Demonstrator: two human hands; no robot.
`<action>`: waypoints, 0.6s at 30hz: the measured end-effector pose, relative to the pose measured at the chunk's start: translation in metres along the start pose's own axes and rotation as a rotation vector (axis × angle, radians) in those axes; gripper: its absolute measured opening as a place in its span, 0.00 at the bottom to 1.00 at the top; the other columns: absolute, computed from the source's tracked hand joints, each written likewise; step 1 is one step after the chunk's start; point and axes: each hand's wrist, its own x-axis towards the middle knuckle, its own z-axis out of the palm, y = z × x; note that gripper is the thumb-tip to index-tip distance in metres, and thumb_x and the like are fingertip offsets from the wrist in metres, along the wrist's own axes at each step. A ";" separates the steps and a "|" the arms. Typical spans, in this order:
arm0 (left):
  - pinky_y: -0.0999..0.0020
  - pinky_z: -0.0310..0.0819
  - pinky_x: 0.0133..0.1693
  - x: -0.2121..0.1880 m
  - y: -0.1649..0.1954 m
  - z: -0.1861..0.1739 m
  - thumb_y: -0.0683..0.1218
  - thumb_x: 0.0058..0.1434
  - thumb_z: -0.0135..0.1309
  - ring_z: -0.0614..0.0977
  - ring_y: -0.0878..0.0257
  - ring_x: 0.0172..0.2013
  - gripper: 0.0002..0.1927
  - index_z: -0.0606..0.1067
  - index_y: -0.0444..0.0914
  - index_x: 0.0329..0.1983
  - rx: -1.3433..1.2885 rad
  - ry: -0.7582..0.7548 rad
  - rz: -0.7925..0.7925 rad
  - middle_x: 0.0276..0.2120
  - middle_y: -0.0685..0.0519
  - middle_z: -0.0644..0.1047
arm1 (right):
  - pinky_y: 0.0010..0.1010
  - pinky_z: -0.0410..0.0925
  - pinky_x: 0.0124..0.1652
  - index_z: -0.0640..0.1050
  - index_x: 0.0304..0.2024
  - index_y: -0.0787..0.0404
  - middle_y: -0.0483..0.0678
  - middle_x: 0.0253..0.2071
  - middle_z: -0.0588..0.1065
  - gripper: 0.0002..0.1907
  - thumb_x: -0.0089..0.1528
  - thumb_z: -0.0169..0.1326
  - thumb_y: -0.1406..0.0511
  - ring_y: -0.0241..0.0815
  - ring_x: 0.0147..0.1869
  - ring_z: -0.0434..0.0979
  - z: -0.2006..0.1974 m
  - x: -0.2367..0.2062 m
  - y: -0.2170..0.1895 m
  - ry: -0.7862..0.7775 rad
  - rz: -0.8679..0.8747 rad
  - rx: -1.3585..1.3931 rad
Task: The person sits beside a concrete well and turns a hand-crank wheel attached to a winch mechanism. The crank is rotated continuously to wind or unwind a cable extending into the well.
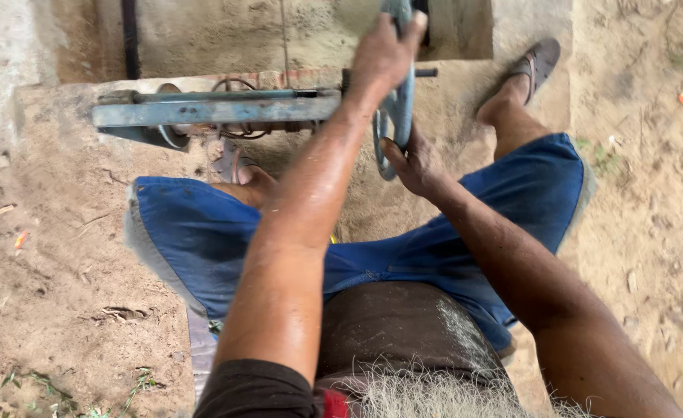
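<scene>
Both hands grip wheel | left hand (top) | right hand

Head view, looking down. A grey metal wheel is gripped at its upper rim by the left hand and at its lower rim by the right hand, fingers closed around it. A blue-grey metal bar extends leftward from the wheel. Blue shorts and sandalled feet are seen above sandy ground.
</scene>
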 end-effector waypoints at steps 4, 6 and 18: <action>0.55 0.83 0.35 -0.002 0.017 0.004 0.70 0.66 0.47 0.87 0.51 0.31 0.39 0.72 0.29 0.52 0.146 0.148 0.095 0.27 0.45 0.84 | 0.42 0.65 0.31 0.77 0.43 0.65 0.51 0.26 0.73 0.19 0.69 0.56 0.54 0.42 0.31 0.69 -0.006 -0.001 0.000 -0.044 0.485 -0.213; 0.55 0.81 0.32 -0.014 0.023 0.005 0.70 0.67 0.45 0.84 0.53 0.29 0.38 0.72 0.28 0.50 0.154 0.159 0.135 0.25 0.46 0.82 | 0.43 0.64 0.29 0.77 0.35 0.65 0.53 0.23 0.70 0.24 0.69 0.56 0.50 0.44 0.27 0.68 -0.007 -0.003 0.002 -0.099 0.615 -0.294; 0.63 0.70 0.14 -0.084 0.018 -0.005 0.67 0.68 0.31 0.72 0.67 0.10 0.35 0.70 0.31 0.46 0.185 0.197 0.400 0.12 0.56 0.69 | 0.44 0.70 0.58 0.58 0.75 0.63 0.53 0.68 0.65 0.37 0.63 0.53 0.73 0.52 0.66 0.73 -0.091 0.023 0.034 -0.459 0.458 0.102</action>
